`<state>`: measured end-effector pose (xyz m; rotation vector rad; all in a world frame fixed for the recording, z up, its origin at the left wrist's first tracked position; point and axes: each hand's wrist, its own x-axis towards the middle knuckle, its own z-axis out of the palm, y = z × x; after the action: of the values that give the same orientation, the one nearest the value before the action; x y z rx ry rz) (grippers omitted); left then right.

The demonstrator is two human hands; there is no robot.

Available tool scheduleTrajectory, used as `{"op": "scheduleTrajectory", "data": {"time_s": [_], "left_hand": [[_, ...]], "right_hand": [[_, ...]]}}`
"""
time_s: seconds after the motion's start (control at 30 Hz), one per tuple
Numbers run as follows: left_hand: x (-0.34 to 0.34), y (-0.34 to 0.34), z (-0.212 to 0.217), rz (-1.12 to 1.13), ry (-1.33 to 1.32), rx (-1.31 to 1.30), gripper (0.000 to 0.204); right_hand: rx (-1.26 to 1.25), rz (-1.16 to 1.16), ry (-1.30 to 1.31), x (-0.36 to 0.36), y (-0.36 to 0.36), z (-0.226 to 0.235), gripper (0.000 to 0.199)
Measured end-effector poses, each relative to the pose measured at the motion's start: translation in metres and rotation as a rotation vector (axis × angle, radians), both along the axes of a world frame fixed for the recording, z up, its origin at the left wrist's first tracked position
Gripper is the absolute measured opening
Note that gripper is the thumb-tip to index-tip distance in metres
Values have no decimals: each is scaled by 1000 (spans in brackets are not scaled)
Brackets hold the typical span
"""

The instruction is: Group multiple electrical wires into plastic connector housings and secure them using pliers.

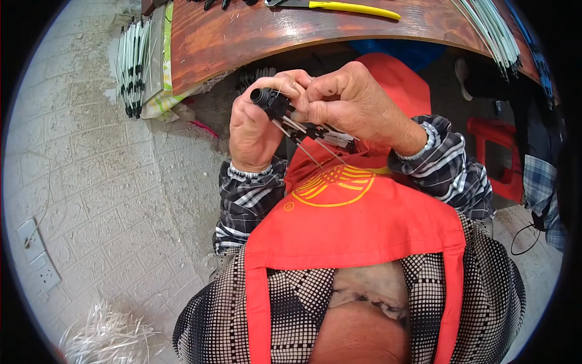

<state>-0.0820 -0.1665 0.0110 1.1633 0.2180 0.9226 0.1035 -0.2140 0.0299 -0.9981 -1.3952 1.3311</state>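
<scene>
My left hand (250, 136) is closed around a black plastic umbrella runner (271, 102) with a ribbed round neck, holding it up above my lap. Thin pale umbrella ribs (318, 136) with black joints spread down from the runner toward my red apron (364, 224). My right hand (357, 103) is close beside it, thumb and forefinger pinched together at the runner's edge. What sits between those fingertips is too small to make out. A fine light-coloured strand, perhaps wire, shows by the runner near my left fingers.
Ahead is a reddish wooden table (242, 36) with a yellow-handled tool (354, 8). Bundles of white and black ribs lie at its left (131, 70) and right (491, 36). A red stool (500, 151) and another person's plaid sleeve (541, 182) are at right, white strips (109, 337) lower left.
</scene>
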Motion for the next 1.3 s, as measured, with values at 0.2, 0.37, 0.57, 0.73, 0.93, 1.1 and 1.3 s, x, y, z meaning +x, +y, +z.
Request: {"op": "scheduleTrajectory", "data": {"time_s": [0.2,0.37,0.57,0.73,0.93,1.1,1.3], "left_hand": [[3,-5,1,103,-20,-9,63],[2,-7,3,163,28,-6,61],[6,-7,-3,126,-189,-74,68],[7,-14,1,150,-190,-92,63],[6,-16,-4,150,-218,-102,54],[15,-22,3,170,-149,-45,54],[17,-27,9,158,-151,-61,52]], "right_hand": [[400,-194,-402,1,6,0,26],[240,-175,-580,8,6,13,33],[160,-3,-422,25,20,28,36],[154,35,-199,14,24,49,33],[279,232,-174,8,34,52,15],[429,401,-316,18,49,59,7],[466,624,-296,20,69,68,9]]}}
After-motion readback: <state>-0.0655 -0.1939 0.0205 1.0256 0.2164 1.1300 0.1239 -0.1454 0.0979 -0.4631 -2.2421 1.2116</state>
